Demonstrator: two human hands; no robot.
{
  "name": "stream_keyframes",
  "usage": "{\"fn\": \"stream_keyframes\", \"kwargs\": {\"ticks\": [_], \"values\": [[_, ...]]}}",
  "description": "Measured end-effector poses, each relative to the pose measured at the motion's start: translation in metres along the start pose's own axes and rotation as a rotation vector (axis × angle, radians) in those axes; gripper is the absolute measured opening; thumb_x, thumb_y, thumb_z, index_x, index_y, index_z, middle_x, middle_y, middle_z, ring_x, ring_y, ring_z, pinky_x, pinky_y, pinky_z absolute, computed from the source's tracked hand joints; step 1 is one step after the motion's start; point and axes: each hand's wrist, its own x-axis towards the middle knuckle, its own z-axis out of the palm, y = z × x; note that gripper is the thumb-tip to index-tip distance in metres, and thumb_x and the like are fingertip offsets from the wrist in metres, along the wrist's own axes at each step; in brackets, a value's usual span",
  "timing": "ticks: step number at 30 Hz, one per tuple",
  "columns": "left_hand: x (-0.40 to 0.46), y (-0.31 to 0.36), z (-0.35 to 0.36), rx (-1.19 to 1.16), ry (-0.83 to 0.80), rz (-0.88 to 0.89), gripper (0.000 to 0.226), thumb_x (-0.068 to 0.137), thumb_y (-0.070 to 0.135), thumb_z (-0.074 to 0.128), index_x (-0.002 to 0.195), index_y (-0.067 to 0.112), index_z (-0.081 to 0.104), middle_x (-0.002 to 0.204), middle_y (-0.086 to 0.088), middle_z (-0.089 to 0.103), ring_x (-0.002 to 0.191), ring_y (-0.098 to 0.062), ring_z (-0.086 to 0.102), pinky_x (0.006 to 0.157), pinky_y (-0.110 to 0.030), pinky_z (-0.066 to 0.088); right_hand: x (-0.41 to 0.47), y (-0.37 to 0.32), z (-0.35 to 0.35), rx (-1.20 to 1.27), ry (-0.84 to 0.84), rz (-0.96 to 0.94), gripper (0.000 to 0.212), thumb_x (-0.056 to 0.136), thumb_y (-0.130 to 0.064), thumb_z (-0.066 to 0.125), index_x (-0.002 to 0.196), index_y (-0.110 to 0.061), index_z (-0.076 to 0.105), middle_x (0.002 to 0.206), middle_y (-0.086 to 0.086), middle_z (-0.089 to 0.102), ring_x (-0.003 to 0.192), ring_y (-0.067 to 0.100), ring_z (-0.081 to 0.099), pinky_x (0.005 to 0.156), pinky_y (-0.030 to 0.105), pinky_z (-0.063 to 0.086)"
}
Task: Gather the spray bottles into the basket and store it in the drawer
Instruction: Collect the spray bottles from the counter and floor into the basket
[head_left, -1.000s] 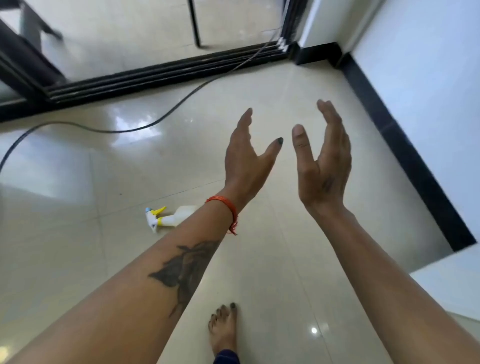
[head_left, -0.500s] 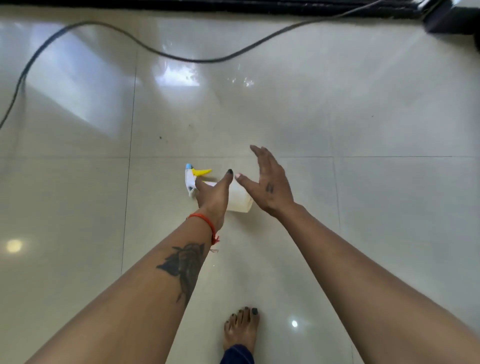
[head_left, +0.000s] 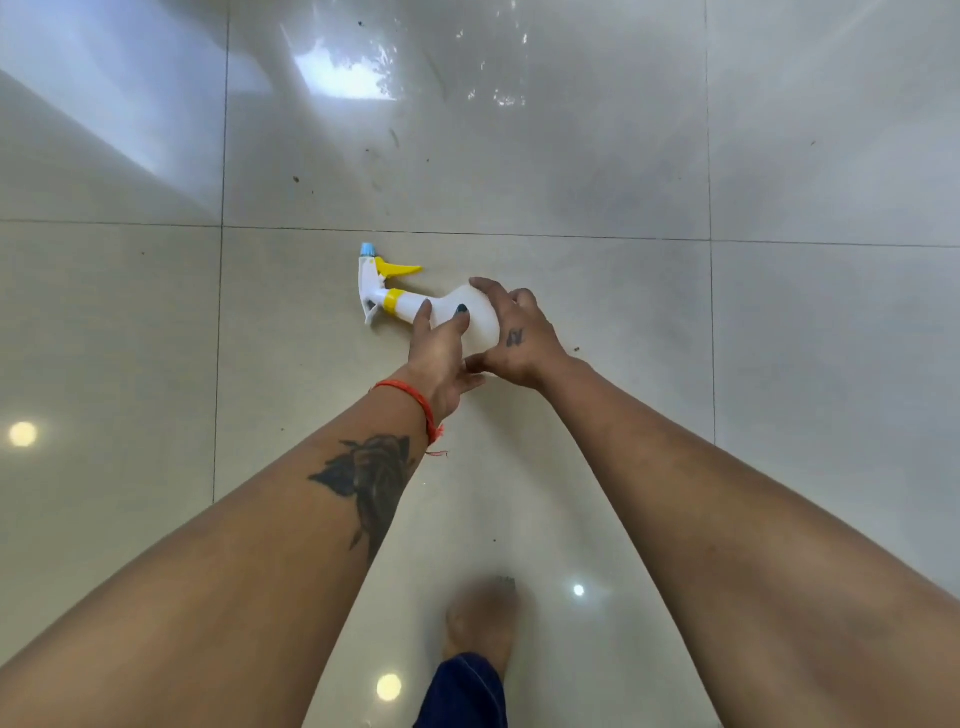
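A white spray bottle (head_left: 457, 322) is lying on its side on the glossy tiled floor (head_left: 623, 156), its body pointing right and its trigger head, with a yellow trigger, yellow collar and blue nozzle tip, pointing left. Both hands are closing in on the bottle's body from the near side. The left hand (head_left: 441, 353) is reaching in from the lower left, its thumb and forefinger spread and touching the near-left part of the body close to the neck, not yet wrapped around it. The right hand (head_left: 511, 338) is curving over the body from the right, fingers arched across the far edge and thumb tucked under the near end; it is cupping the bottle, though a firm grip cannot be told for sure. The head of the bottle is sticking out free to the left of both hands.

A grout line is running across the floor just beyond the bottle, and another is running down to its left. Open tile is lying on every side, with only small dark specks scattered about. A red thread band (head_left: 415, 402) is sitting on the left wrist, and a blurred bare foot (head_left: 483, 618) is showing near the bottom edge, well apart from the bottle
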Motion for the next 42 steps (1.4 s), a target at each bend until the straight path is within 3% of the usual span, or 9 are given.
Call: {"fn": "stream_keyframes", "kwargs": {"ticks": [2, 9, 16, 19, 23, 29, 33, 39, 42], "values": [[-0.011, -0.002, 0.001, -0.01, 0.034, 0.039, 0.057, 0.097, 0.025, 0.047, 0.145, 0.037, 0.019, 0.13, 0.004, 0.038, 0.108, -0.031, 0.056, 0.091, -0.044, 0.049, -0.009, 0.001, 0.001, 0.055, 0.052, -0.027, 0.089, 0.068, -0.022, 0.078, 0.14, -0.039, 0.027, 0.136, 0.007, 0.03, 0.114, 0.028, 0.048, 0.091, 0.033, 0.045], [-0.074, 0.015, 0.036, 0.082, 0.087, 0.21, 0.063, 0.085, 0.027, 0.066, 0.133, 0.02, 0.026, 0.131, -0.002, 0.05, 0.11, -0.025, 0.057, 0.098, -0.045, 0.049, -0.072, -0.004, -0.031, 0.27, 0.418, -0.069, 0.091, 0.064, -0.032, 0.08, 0.139, -0.04, 0.029, 0.128, 0.0, 0.036, 0.088, 0.009, 0.046, 0.069, 0.012, 0.037], [-0.173, 0.035, 0.118, 0.249, -0.133, 0.413, 0.079, 0.074, 0.029, 0.077, 0.136, 0.02, 0.03, 0.128, -0.004, 0.053, 0.113, -0.027, 0.058, 0.095, -0.047, 0.051, -0.163, -0.01, -0.119, 0.332, 0.715, -0.141, 0.088, 0.063, -0.039, 0.076, 0.138, -0.036, 0.03, 0.129, 0.003, 0.039, 0.088, 0.006, 0.049, 0.067, 0.013, 0.04], [-0.221, 0.032, 0.16, 0.308, -0.214, 0.518, 0.081, 0.07, 0.029, 0.079, 0.135, 0.022, 0.032, 0.126, -0.003, 0.054, 0.112, -0.026, 0.059, 0.092, -0.047, 0.053, -0.207, 0.0, -0.161, 0.349, 0.839, -0.135, 0.088, 0.063, -0.041, 0.076, 0.138, -0.038, 0.029, 0.129, 0.001, 0.041, 0.085, -0.011, 0.048, 0.061, 0.0, 0.032], [-0.297, 0.007, 0.214, 0.391, -0.356, 0.657, 0.078, 0.068, 0.03, 0.079, 0.133, 0.026, 0.036, 0.122, 0.002, 0.054, 0.111, -0.022, 0.059, 0.091, -0.044, 0.054, -0.29, 0.029, -0.215, 0.432, 0.998, -0.129, 0.083, 0.064, -0.033, 0.073, 0.135, -0.041, 0.03, 0.133, 0.001, 0.041, 0.095, -0.037, 0.03, 0.061, -0.002, 0.037], [-0.395, -0.045, 0.274, 0.526, -0.622, 0.829, 0.08, 0.063, 0.03, 0.084, 0.129, 0.034, 0.038, 0.121, 0.013, 0.05, 0.109, -0.018, 0.06, 0.085, -0.042, 0.057, -0.435, 0.069, -0.286, 0.765, 1.098, -0.079, 0.066, 0.06, -0.019, 0.047, 0.125, -0.028, 0.05, 0.115, 0.0, 0.049, 0.108, 0.016, 0.049, 0.086, 0.033, 0.049], [-0.466, -0.093, 0.314, 0.653, -0.893, 0.947, 0.078, 0.059, 0.035, 0.084, 0.122, 0.044, 0.039, 0.118, 0.025, 0.05, 0.104, -0.006, 0.06, 0.074, -0.021, 0.056, -0.538, 0.106, -0.323, 0.824, 1.247, -0.033, 0.049, 0.076, -0.028, 0.051, 0.124, -0.02, 0.057, 0.123, 0.001, 0.056, 0.112, 0.016, 0.053, 0.096, 0.032, 0.046], [-0.557, -0.168, 0.358, 0.854, -1.326, 1.025, 0.076, 0.058, 0.029, 0.082, 0.121, 0.042, 0.042, 0.114, 0.036, 0.051, 0.104, 0.0, 0.058, 0.071, -0.02, 0.057, -0.68, 0.159, -0.341, 0.744, 1.369, 0.051, 0.05, 0.083, -0.027, 0.065, 0.131, -0.02, 0.054, 0.116, -0.002, 0.065, 0.11, 0.016, 0.057, 0.092, 0.029, 0.046], [-0.597, -0.21, 0.373, 0.966, -1.534, 1.057, 0.075, 0.061, 0.022, 0.082, 0.119, 0.047, 0.04, 0.117, 0.037, 0.05, 0.103, 0.003, 0.058, 0.073, -0.017, 0.056, -0.751, 0.18, -0.333, 0.639, 1.383, 0.124, 0.041, 0.078, -0.034, 0.068, 0.118, -0.026, 0.061, 0.105, -0.007, 0.069, 0.1, 0.012, 0.061, 0.085, 0.029, 0.048]]}}
